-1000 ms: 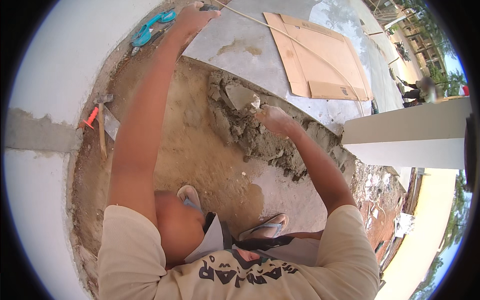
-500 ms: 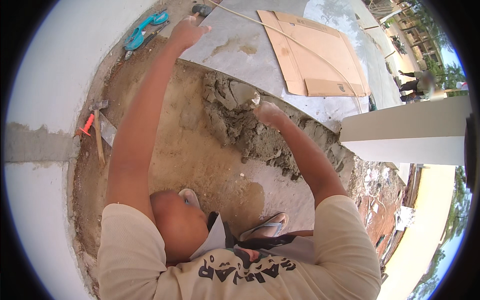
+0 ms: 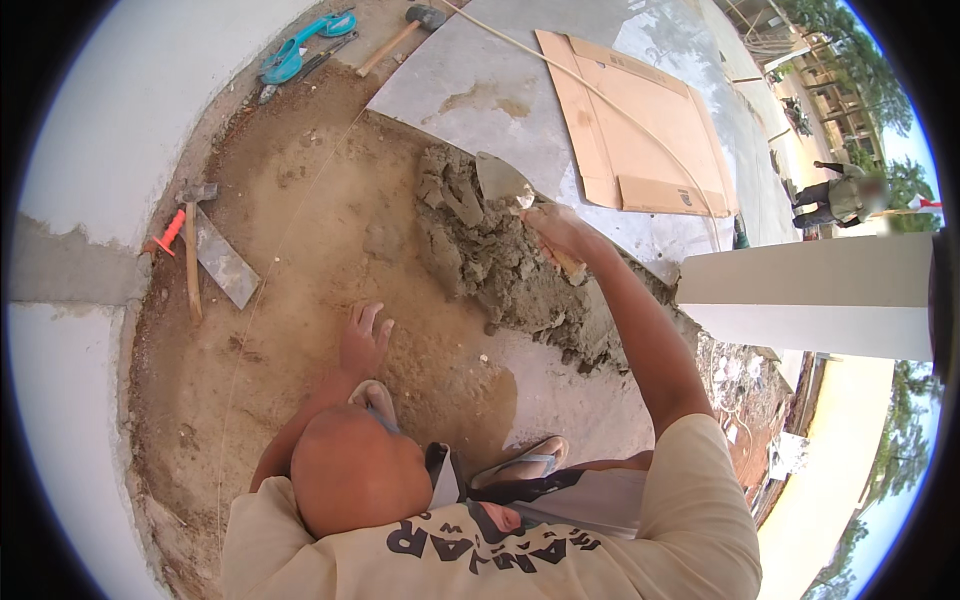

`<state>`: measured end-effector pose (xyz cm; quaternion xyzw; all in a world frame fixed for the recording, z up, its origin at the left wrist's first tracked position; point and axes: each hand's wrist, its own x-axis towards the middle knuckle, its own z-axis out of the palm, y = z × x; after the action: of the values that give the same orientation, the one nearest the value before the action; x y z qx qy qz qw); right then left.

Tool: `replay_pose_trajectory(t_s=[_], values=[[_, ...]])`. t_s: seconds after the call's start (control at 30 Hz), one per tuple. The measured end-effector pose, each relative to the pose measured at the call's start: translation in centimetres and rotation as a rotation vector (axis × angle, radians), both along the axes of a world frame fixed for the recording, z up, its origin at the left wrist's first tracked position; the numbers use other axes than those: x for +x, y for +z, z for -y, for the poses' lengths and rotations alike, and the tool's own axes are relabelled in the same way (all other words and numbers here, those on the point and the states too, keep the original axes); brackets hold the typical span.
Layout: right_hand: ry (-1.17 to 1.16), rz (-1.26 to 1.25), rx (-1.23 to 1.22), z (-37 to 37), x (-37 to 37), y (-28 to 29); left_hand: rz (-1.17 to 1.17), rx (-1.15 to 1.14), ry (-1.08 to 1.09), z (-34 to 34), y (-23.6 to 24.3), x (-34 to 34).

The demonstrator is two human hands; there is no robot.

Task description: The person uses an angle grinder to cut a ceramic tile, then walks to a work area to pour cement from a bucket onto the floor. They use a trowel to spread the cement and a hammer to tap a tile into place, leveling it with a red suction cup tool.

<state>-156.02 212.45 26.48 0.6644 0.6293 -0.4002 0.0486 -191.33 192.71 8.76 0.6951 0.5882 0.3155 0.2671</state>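
Observation:
My right hand (image 3: 562, 230) grips a trowel by its wooden handle (image 3: 571, 268), which shows below the fist. The trowel blade (image 3: 500, 178) lies against the upper part of a heap of wet grey mortar (image 3: 500, 265), beside the smooth slab. Low over the sandy ground (image 3: 320, 240), near my foot, my left hand (image 3: 366, 342) has its fingers apart and holds nothing. Whether it touches the sand I cannot tell. A thin string (image 3: 262, 285) runs across the sand to its left.
Along the left wall lie a wooden-handled hammer (image 3: 192, 262), a red-gripped tool (image 3: 170, 232) and a flat metal blade (image 3: 226, 258). Farther off are a teal tool (image 3: 285, 65) and a mallet (image 3: 392, 46). Flattened cardboard (image 3: 640, 125) covers some slab; a white pillar (image 3: 810, 290) stands right.
My left hand has come back from the far slab edge beside the mallet to low over the sand near my foot. My right hand stays at the mortar, its trowel handle now showing.

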Motion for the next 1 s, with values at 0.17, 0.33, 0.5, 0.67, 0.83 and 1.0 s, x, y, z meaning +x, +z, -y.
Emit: replay_pose_trajectory(t_s=[0.17,0.33,0.5,0.67,0.83,1.0], values=[[0.023,0.038,-0.149,-4.5,-3.5,-1.1,0.099,0.1,-0.454,7.1,-0.1,2.6],[-0.034,0.129,-0.25,-6.6,-6.0,-1.5,0.135,0.027,-0.417,7.5,-1.5,2.7],[0.136,0.209,-0.239,-6.8,-5.6,-1.7,0.066,0.08,-0.445,7.4,-1.6,2.3],[0.036,0.145,-0.189,-5.9,-2.0,-4.1,0.04,0.089,-0.408,7.7,-2.3,2.6],[0.089,0.181,-0.22,-4.4,-0.3,-3.4,0.058,0.102,-0.397,7.4,-1.9,2.5],[-0.103,-0.017,-0.201,-1.4,0.0,-3.8,0.056,0.057,-0.342,7.5,-1.6,3.2]])
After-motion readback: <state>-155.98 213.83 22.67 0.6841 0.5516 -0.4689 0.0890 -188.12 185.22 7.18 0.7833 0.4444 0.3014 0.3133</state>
